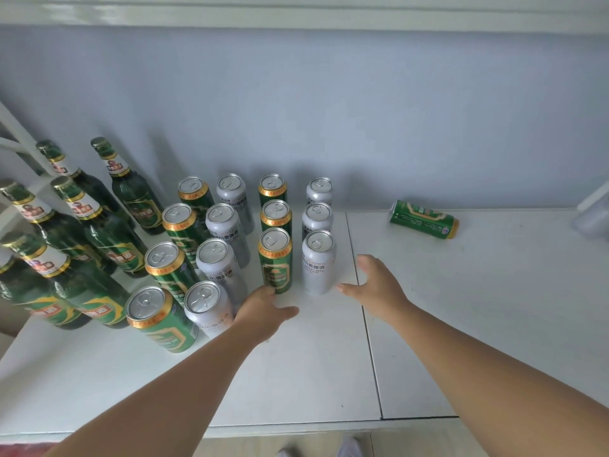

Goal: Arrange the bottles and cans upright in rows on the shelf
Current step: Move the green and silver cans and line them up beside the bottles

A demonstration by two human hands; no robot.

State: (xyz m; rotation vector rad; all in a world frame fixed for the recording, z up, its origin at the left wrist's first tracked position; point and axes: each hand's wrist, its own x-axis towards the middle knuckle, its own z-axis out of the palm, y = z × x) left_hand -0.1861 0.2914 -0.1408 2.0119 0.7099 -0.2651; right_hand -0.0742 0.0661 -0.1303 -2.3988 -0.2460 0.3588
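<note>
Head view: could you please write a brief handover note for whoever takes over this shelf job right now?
Left hand: open, empty, by the front green aluminium can.
Right hand: open, empty, by the front silver aluminium can; contact unclear.
Done: green glass bottles and four can rows stand upright on the white shelf.
To do: one green can lying on its side, far right, needs standing in a row.
</note>
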